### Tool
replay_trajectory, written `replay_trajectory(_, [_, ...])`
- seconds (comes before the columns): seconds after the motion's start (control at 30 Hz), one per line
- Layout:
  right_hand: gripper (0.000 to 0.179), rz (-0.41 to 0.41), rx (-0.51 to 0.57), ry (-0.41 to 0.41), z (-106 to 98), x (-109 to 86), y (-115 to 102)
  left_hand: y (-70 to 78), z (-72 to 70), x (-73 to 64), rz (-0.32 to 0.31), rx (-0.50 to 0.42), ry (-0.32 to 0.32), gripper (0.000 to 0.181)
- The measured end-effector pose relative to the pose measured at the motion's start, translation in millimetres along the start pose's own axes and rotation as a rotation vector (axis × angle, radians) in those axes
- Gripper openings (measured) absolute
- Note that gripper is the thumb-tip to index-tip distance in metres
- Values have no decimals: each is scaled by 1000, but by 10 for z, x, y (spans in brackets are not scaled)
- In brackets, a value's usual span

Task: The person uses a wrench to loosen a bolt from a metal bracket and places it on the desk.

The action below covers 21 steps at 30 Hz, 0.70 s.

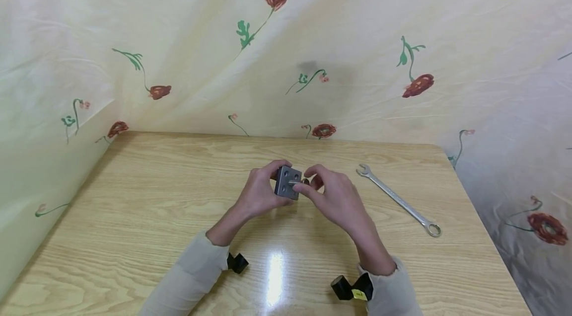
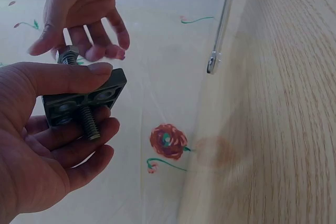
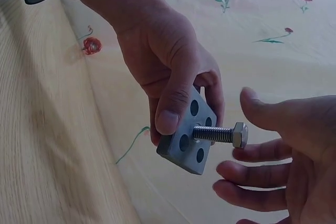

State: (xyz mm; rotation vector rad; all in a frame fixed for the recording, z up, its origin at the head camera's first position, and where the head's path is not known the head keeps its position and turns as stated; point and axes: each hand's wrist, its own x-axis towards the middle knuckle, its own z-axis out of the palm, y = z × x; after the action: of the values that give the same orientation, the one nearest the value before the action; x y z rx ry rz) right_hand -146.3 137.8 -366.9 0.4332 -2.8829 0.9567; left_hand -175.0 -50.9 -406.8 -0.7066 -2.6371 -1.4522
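Note:
My left hand grips a small grey metal block with several holes by its edges, raised over the table. Through the block's middle runs a hex-head bolt; the left wrist view shows its threaded end sticking out on the other side. The bolt's head points toward my right hand. In the right wrist view, that hand's thumb and fingers are spread around the bolt head, with the thumb apart from it. Whether a fingertip touches the head, I cannot tell.
A combination wrench lies slantwise on the wood-grain table, to the right of my hands. Behind and along the sides hangs a pale cloth with red flowers. Black devices are strapped at both wrists.

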Motion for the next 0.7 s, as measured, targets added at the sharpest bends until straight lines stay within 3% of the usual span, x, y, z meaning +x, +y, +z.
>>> replay_trajectory(0.13, [25,-6,-9,4,12,7,-8,-1,1,-2,7,11,-3,72])
replay_trajectory(0.33, [15,-116,8,74,33,-3,-11,-15,11,4,6,20,-3,72])
replay_trajectory(0.53, [16,-227,-10,143,54,-11,0,-11,8,1,4,10,-2,72])
replay_trajectory(0.7, [20,-322,-19,140,59,-7,11,-7,11,-3,-1,20,-1,73])
